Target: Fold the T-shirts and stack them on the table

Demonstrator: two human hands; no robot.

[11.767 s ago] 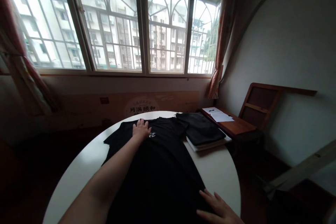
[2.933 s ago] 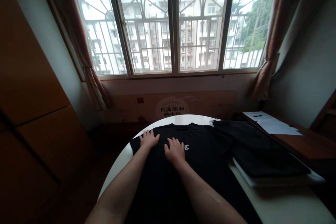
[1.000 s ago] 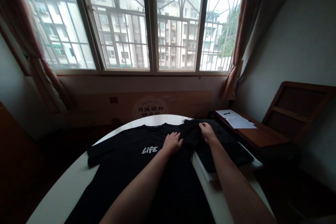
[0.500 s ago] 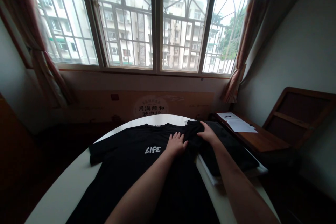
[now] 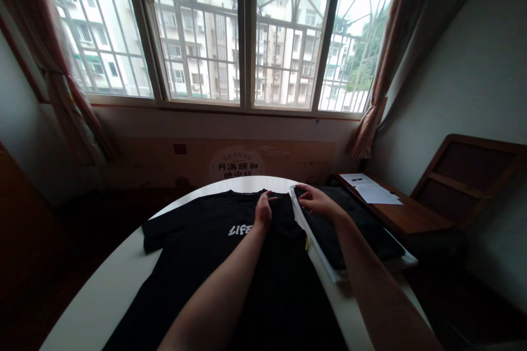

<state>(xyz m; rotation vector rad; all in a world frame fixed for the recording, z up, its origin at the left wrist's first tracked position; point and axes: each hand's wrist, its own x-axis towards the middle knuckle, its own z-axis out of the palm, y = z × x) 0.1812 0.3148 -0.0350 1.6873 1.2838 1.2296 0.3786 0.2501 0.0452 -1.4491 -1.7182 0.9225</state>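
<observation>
A black T-shirt (image 5: 197, 230) with white lettering on its chest lies spread on the white round table (image 5: 111, 274). Its left-hand sleeve stretches outward, while the right-hand side looks folded in. My left hand (image 5: 264, 211) rests edge-on on the shirt near the collar, fingers extended, partly covering the lettering. Over the near-left edge of a folded black garment (image 5: 370, 236) is my right hand (image 5: 321, 202), fingers apart and slightly bent, nothing visible in them. A white board or sheet (image 5: 317, 252) shows beneath that folded garment. A small yellow bit (image 5: 306, 243) shows at the shirt's right edge.
A wooden side table (image 5: 420, 214) with white papers (image 5: 376, 194) stands at the right, beside a wooden chair back (image 5: 465, 181). Behind the round table are a printed cardboard panel (image 5: 296, 159) and a barred window (image 5: 242, 38) with tied curtains (image 5: 370, 131).
My right hand has let go of the shirt's sleeve and moved slightly left. The sleeve now lies inward, uncovering the white edge. My left hand has shifted left and turned edge-on.
</observation>
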